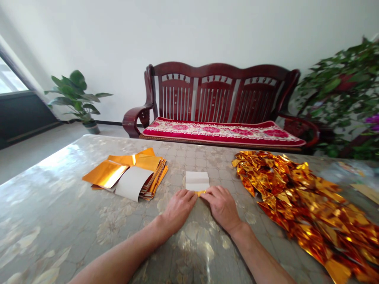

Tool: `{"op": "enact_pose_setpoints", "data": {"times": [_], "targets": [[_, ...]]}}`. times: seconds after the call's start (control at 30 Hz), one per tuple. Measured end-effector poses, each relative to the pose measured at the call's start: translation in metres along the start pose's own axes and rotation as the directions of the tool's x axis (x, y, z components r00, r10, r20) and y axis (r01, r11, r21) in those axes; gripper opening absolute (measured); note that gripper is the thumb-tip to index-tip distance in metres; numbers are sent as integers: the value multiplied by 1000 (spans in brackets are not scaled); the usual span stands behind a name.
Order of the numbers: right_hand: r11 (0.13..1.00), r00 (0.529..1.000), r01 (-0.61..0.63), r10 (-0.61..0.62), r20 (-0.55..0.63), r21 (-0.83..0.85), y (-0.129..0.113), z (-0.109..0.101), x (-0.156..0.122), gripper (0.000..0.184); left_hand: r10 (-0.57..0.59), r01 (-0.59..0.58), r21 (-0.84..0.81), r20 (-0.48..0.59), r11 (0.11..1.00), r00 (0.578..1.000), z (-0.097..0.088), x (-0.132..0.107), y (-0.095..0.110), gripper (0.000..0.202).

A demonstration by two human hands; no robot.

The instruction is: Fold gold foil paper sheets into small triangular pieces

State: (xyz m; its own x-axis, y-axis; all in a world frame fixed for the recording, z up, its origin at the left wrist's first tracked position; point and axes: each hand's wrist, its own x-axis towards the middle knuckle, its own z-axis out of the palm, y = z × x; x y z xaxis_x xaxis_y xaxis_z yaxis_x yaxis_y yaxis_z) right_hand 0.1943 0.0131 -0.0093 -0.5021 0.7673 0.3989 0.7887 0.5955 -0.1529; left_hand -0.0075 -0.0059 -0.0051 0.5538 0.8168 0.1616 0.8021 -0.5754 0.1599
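In the middle of the table a sheet of gold foil paper (197,179) lies with its pale back up and a crease across it. Its near edge is folded over, showing a strip of gold. My left hand (181,204) is closed on the left end of that fold, fingers pressed down. At the right end my right hand (222,205) pinches the same folded edge. Left of my hands is a loose stack of flat gold foil paper (106,173), one sheet turned pale side up. To the right spreads a large heap of folded gold foil pieces (308,205).
A patterned, glossy cover lies over the table (74,228). Clear plastic (346,171) rests at the far right, beyond the heap. Behind the table stand a dark wooden bench (217,94) and potted plants (78,96) on both sides.
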Motion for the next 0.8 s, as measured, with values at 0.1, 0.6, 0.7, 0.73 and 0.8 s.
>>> {"op": "enact_pose_setpoints", "data": {"times": [0.1, 0.6, 0.7, 0.73, 0.8], "targets": [[996, 994, 87, -88, 62, 18, -5, -2, -2, 22, -12, 12, -11, -1, 1000, 1000, 0, -2, 5, 27], [988, 994, -102, 106, 24, -118, 4, -8, -14, 29, -75, 62, 136, 90, 989, 993, -11, -16, 4, 21], [982, 987, -160, 161, -6, -95, 4, -7, -14, 31, -74, 60, 147, 92, 987, 993, -13, -16, 6, 19], [979, 983, -183, 182, -19, -85, 4, -6, -13, 31, -75, 60, 152, 93, 987, 993, -13, -15, 7, 18], [970, 972, -234, 231, -48, -59, 4, -3, -9, 30, -76, 60, 160, 96, 985, 993, -13, -13, 10, 17]]}}
